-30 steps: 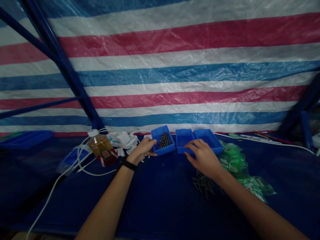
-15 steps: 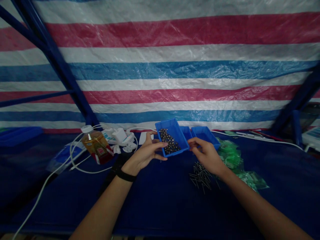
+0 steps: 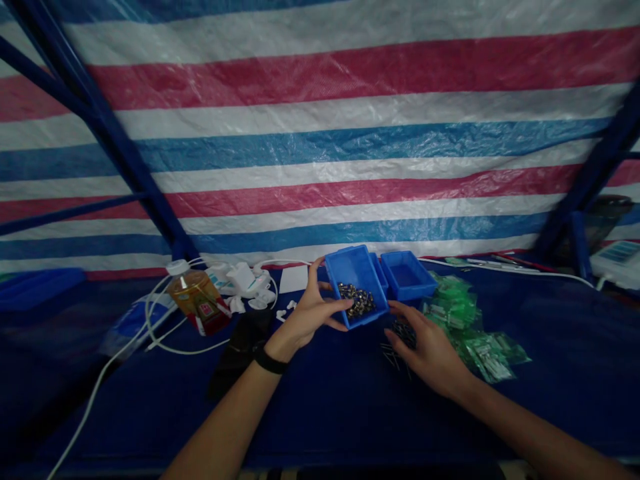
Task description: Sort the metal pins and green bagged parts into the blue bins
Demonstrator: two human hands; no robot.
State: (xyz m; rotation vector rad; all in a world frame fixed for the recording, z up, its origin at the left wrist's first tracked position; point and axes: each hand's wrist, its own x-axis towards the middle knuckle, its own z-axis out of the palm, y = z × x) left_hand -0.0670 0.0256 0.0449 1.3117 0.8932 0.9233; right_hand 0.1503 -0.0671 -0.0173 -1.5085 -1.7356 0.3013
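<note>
Head view: left hand (image 3: 311, 313) is gripping a small blue plastic tray (image 3: 351, 270) w/ dark metal bits (image 3: 357, 300) inside. Right hand (image 3: 431, 355) is spread wide, not holding anything, nr a loose heap of thin metal pins (image 3: 395, 350). Second blue plastic tray (image 3: 407, 275) is sitting empty; pins are lying outside it.

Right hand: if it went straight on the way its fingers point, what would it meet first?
The right hand points at the blue plastic tray held by the left hand, probably its near corner. Depth is unclear: the loose metal pins under the fingertips could come first if it runs low.
</note>
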